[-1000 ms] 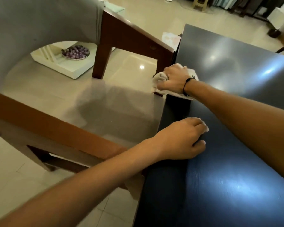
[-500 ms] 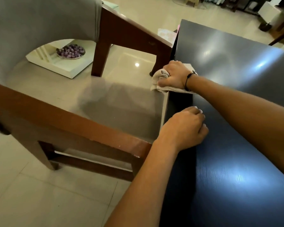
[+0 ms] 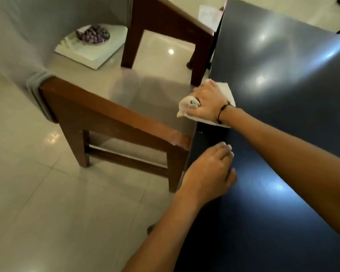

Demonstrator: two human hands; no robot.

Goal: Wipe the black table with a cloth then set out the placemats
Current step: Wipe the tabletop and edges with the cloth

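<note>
The cloth (image 3: 226, 91) lies at the table's (image 3: 283, 114) left edge, mostly hidden under the right hand (image 3: 206, 103), whose fingers bunch and grip it. The left hand (image 3: 210, 171) rests nearer on that edge, fingers loosely bent, holding nothing. A chair (image 3: 114, 114) partly hides a bowl (image 3: 92, 35) of purple pieces, too blurred to identify.

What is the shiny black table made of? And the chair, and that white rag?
The black table looks like glossy laminated or lacquered board: lamps reflect in it and faint grain lines show. The chair frame looks like varnished brown wood. The white cloth under the right hand crumples softly, so it is probably fabric, maybe paper.
</note>
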